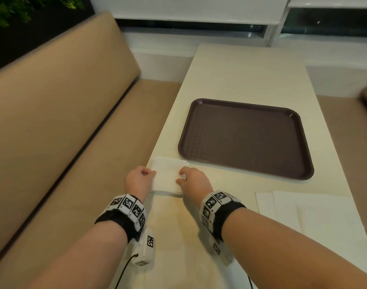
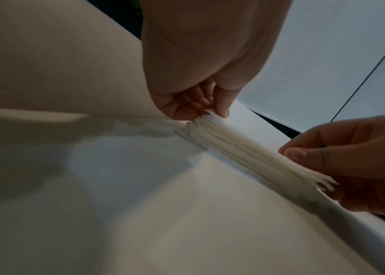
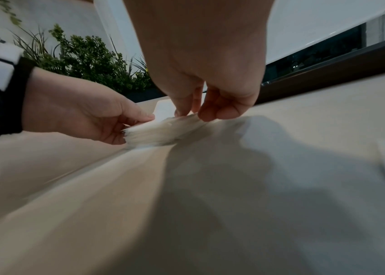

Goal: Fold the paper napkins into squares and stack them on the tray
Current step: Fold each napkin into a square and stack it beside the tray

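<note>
A stack of white paper napkins lies at the table's left edge, just in front of the brown tray, which holds nothing. My left hand pinches the stack's left side, with thumb on top and curled fingers below, as the left wrist view shows. My right hand pinches the right side between thumb and fingertips. Up close, the stack's near edge shows several thin layers, slightly fanned and lifted off the table.
More flat white napkins lie overlapped on the table to the right of my right forearm. A tan bench seat runs along the table's left side. A window and blinds stand beyond the table's far end.
</note>
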Motion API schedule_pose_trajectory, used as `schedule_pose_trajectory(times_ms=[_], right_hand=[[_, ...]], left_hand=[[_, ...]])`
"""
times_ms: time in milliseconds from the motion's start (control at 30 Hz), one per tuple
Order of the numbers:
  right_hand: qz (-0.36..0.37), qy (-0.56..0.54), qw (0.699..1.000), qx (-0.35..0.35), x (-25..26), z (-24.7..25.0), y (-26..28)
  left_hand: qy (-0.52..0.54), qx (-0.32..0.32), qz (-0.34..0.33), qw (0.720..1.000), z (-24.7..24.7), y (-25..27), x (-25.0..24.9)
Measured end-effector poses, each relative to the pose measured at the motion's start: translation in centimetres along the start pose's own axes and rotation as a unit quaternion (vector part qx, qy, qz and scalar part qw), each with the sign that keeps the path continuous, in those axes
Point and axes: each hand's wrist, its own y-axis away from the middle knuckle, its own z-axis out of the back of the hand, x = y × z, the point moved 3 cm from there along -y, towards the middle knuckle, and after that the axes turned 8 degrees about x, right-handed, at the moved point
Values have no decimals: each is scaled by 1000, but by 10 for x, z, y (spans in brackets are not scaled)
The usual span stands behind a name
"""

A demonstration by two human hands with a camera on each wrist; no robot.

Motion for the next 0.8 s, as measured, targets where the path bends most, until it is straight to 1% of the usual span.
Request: schedule_pose_trajectory(times_ms=[100,233,267,400,467,533,600,667,733,800], right_hand=[[4,9,1000,-4,-1,2,1],[20,29,999,8,1,5,2],[21,19,1000,1,2,7,4],[45,-68,994,-67,4,20,17],[61,-117,987,-92,5,29,28],[82,-152,977,-122,6,44,43],[96,-162,970,-152,3,62,63],[94,-140,970,-176,-7,80,88],[73,-80,979,-170,-25,90,118],[30,-2,989,-143,-49,92,149]], left_hand=[[-19,9,2,1000,-1,-1,1],[-26,11,5,1000,-1,-1,1],[-25,11,7,1000,-1,-1,0],[-26,9,16,999,5,2,-6],[-25,1,22,999,10,3,-9],[-15,-8,15,1000,16,7,-15],[-19,-7,-17,1000,21,15,-26],[-37,-4,-78,996,25,28,-41],[-56,5,-148,987,24,51,-58],[-83,32,-210,974,18,83,-71]])
